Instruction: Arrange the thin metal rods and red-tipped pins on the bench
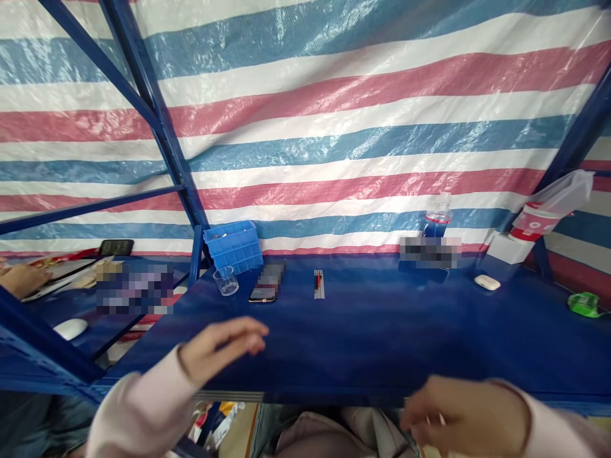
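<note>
Over the front of the blue table (344,337), my left hand (222,348) reaches in from the left, fingers stretched and a gap below them; it holds nothing. My right hand (470,413) is low at the front edge, blurred, its fingers bent; whether anything is in them cannot be made out. Nearest my left hand lies a phone (267,283), with a clear plastic cup (226,281) beside it. A small bundle of thin pen-like sticks (319,285), one of them red, lies right of the phone. Behind the cup a blue plastic bin (233,245) leans tilted.
A bottle (436,219) stands at the back right. Further right are a white earbud case (487,282), a white box (510,247), a red-and-white cup (532,221) and a green wrapper (583,304). Blue frame posts (165,137) flank the table; another person's hand (23,278) is at the left.
</note>
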`<act>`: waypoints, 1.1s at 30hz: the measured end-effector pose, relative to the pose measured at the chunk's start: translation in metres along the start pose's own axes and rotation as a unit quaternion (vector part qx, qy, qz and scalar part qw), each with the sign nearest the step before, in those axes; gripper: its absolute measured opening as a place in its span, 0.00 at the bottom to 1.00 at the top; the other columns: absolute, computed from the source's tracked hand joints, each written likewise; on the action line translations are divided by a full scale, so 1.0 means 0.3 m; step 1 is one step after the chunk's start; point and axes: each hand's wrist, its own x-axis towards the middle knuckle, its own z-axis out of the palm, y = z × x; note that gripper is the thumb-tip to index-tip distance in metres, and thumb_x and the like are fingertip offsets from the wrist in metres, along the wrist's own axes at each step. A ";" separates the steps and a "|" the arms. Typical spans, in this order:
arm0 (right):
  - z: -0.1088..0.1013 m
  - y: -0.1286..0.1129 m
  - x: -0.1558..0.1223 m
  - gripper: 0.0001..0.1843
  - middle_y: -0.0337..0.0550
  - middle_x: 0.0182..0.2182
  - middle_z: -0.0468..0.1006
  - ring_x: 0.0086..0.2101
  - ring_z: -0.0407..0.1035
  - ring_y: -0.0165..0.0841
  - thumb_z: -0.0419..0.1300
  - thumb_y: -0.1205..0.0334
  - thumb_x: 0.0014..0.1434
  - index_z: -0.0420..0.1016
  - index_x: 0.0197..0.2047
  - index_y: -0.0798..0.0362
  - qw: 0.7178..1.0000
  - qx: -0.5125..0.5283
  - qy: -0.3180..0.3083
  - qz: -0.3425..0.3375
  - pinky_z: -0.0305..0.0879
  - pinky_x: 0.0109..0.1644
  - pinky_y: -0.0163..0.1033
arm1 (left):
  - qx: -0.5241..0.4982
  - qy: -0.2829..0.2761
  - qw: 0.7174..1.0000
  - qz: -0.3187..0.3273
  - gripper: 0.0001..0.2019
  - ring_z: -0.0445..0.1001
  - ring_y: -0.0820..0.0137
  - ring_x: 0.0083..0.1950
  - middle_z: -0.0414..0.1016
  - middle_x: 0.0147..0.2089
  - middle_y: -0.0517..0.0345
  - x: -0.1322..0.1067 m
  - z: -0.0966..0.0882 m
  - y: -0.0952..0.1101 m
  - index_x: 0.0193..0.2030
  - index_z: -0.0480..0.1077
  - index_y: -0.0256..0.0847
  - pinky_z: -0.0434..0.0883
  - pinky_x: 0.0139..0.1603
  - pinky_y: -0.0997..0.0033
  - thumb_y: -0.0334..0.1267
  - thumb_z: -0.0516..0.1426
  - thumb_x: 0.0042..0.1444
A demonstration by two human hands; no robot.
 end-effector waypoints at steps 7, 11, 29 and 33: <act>-0.386 -0.038 0.418 0.11 0.43 0.27 0.75 0.29 0.69 0.30 0.52 0.61 0.53 0.74 0.33 0.56 0.965 0.098 0.241 -0.018 0.61 0.30 0.31 | -0.066 0.124 0.990 -0.029 0.09 0.66 0.76 0.18 0.72 0.24 0.57 0.525 0.070 -0.003 0.35 0.69 0.37 0.59 0.16 0.80 0.39 0.54 0.50; -0.384 0.016 0.679 0.10 0.43 0.33 0.76 0.36 0.69 0.33 0.55 0.60 0.53 0.74 0.33 0.54 0.919 0.090 0.375 0.088 0.61 0.39 0.35 | 0.000 0.177 0.981 -0.083 0.04 0.61 0.79 0.13 0.68 0.18 0.63 0.683 0.182 -0.100 0.32 0.67 0.36 0.58 0.16 0.80 0.32 0.53 0.51; -0.279 0.032 0.781 0.17 0.46 0.40 0.73 0.46 0.63 0.44 0.58 0.46 0.49 0.75 0.34 0.49 0.915 0.017 0.364 0.172 0.58 0.46 0.45 | 0.205 0.238 0.947 -0.072 0.04 0.70 0.72 0.29 0.69 0.23 0.62 0.724 0.256 -0.222 0.33 0.68 0.40 0.65 0.35 0.75 0.32 0.54 0.49; -0.276 0.029 0.779 0.18 0.48 0.41 0.72 0.47 0.63 0.45 0.57 0.45 0.50 0.75 0.35 0.49 0.915 -0.001 0.363 0.173 0.57 0.47 0.46 | 0.209 0.225 0.949 -0.072 0.03 0.70 0.72 0.30 0.71 0.24 0.61 0.729 0.260 -0.232 0.31 0.69 0.41 0.65 0.34 0.75 0.33 0.55 0.49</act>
